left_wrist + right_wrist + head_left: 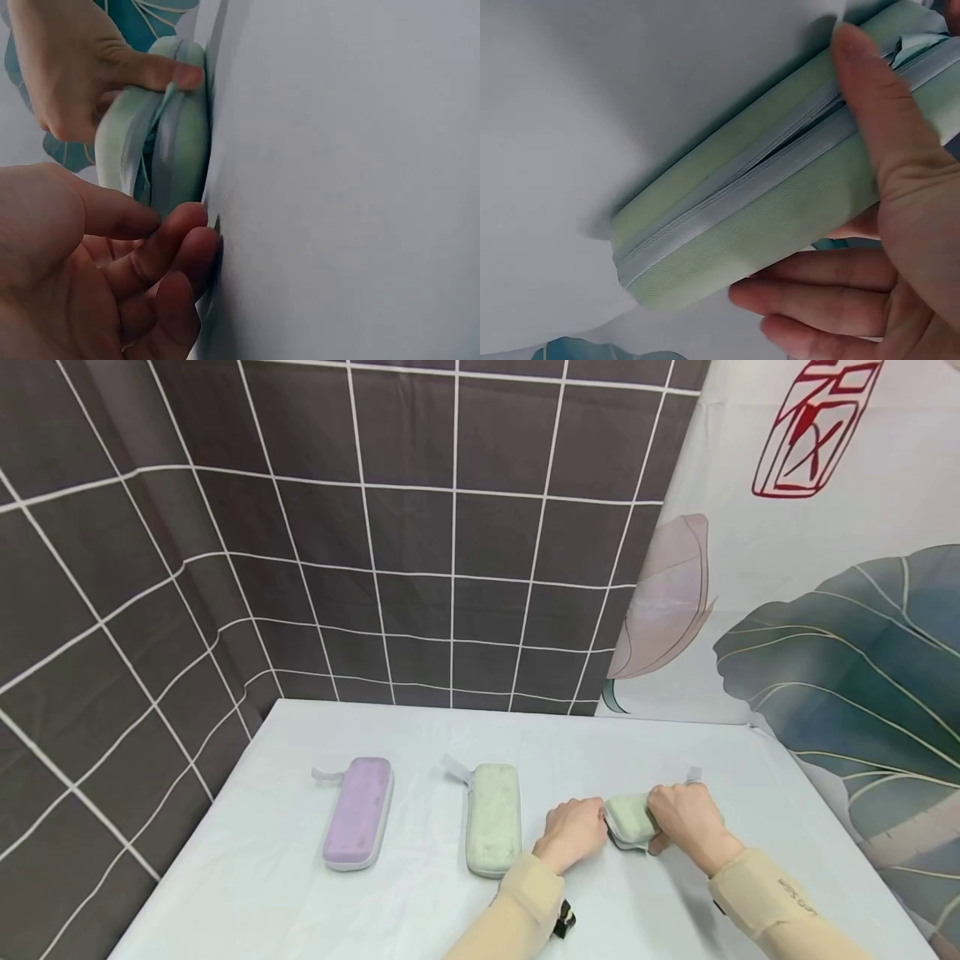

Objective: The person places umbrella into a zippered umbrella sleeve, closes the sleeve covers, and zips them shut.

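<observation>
On the right of the white table, a pale green zippered case [628, 820] lies between both hands. My right hand [688, 822] grips it, the thumb [881, 97] across the grey zip band and the fingers on the other side. At the near end, my left hand [573, 833] has its thumb and index finger pinched together at the zip seam, as the left wrist view shows. Whatever pull tab is there is hidden by the fingertips. The seam [154, 142] gapes at that end, and a bit of teal lining [919, 46] shows.
Another pale green case [493, 820] lies just left of my left hand, with a grey strap at its top. Farther left lies a purple case [360, 814] with a similar strap. A dark gridded curtain [495, 535] hangs behind the white table [247, 877].
</observation>
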Available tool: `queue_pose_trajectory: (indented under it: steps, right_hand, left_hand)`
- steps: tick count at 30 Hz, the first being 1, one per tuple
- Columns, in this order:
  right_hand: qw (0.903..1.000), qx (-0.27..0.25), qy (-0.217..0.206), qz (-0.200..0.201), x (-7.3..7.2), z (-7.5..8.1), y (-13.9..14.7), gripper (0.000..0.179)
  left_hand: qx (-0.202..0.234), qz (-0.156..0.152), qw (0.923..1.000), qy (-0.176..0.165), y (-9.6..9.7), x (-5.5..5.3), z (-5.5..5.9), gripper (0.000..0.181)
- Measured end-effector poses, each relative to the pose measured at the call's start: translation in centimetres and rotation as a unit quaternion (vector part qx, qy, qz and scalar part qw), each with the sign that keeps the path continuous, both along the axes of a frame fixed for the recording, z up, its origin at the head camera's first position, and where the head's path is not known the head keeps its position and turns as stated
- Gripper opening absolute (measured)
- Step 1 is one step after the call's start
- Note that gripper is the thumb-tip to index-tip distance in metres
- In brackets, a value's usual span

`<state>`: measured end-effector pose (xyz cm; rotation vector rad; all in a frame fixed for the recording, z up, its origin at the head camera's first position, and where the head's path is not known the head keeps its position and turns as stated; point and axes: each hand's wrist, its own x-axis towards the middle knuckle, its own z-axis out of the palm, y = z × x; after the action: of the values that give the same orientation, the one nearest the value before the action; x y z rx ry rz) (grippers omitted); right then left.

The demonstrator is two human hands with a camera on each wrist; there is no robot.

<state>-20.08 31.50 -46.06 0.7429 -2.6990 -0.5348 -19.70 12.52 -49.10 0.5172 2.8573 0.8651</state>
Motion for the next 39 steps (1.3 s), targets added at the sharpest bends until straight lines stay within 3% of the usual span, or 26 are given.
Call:
queue_pose_trajectory:
  steps: [3,6,11,16,19,24,31,39]
  right_hand:
    - [0.9979,-0.045,-0.045,0.005,-0.6,-0.1,0.8,0.070]
    - [0.9876,-0.125,-0.093,0.019,-1.1,-0.5,2.1,0.076]
    - [0.9541,-0.254,-0.147,0.061,-1.2,-1.7,4.5,0.089]
    - [0.9192,-0.333,-0.205,0.040,-0.8,-2.4,5.7,0.084]
    - [0.9082,-0.350,-0.227,0.029,-0.8,-2.4,5.6,0.078]
    - [0.9041,-0.355,-0.235,0.032,-1.2,-2.3,5.2,0.076]
    - [0.9034,-0.353,-0.243,0.002,-1.0,-2.3,4.6,0.075]
    - [0.9073,-0.347,-0.235,-0.032,-0.5,-1.9,3.9,0.072]
  left_hand:
    - [-0.002,0.004,1.0000,-0.001,0.0,0.1,-0.1,0.034]
    - [0.008,0.013,0.9998,-0.011,0.0,0.2,-0.2,0.033]
    - [0.021,0.016,0.9993,-0.028,0.0,0.1,-0.5,0.031]
    - [0.041,0.010,0.9978,-0.050,-0.1,0.1,-0.6,0.030]
    - [0.050,0.010,0.9972,-0.054,-0.2,0.1,-0.6,0.029]
    - [0.059,0.014,0.9969,-0.049,-0.5,0.1,-0.6,0.030]
    - [0.007,0.000,0.9999,0.013,-0.4,0.7,-0.7,0.033]
    - [0.013,-0.012,0.9998,0.011,-0.5,0.7,-0.3,0.031]
